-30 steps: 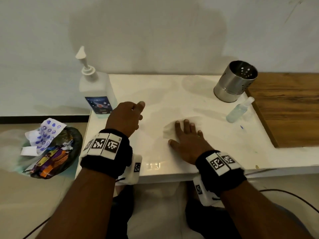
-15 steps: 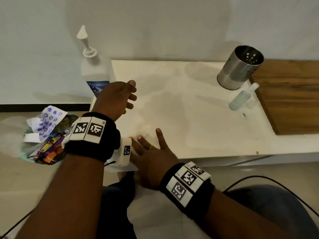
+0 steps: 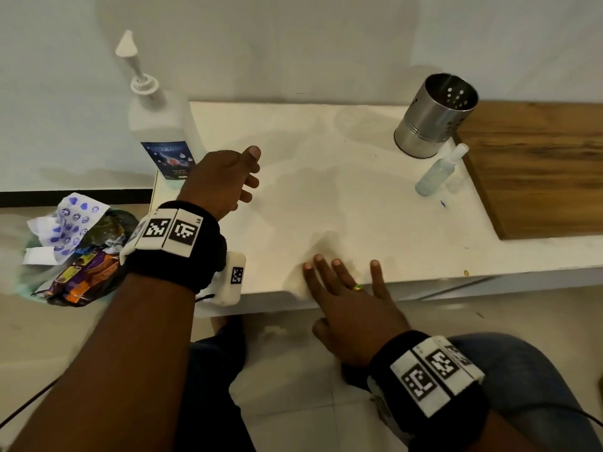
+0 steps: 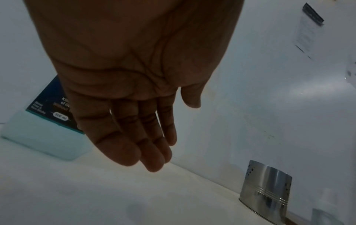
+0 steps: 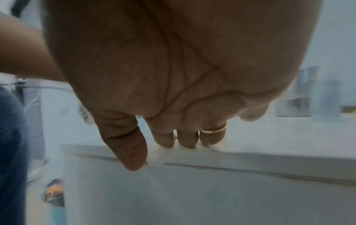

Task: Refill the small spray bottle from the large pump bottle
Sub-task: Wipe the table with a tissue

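Observation:
The large white pump bottle (image 3: 160, 125) with a blue label stands at the table's back left corner; its base also shows in the left wrist view (image 4: 44, 134). My left hand (image 3: 228, 181) hovers just right of it, fingers relaxed and empty (image 4: 134, 137). The small clear spray bottle (image 3: 439, 172) leans beside a steel holder at the far right. My right hand (image 3: 342, 282) lies flat at the table's front edge, straight fingers pressing a thin white tissue (image 5: 158, 158) that hangs over the edge.
A perforated steel holder (image 3: 434, 115) stands at the back right, next to a wooden board (image 3: 538, 164). On the floor to the left is a bag of rubbish (image 3: 75, 256). The white table (image 3: 326, 190) lies between my hands and the bottles.
My right hand has slid back from mid-table to the front edge, dragging the tissue under its fingers. The left hand stays beside the pump bottle.

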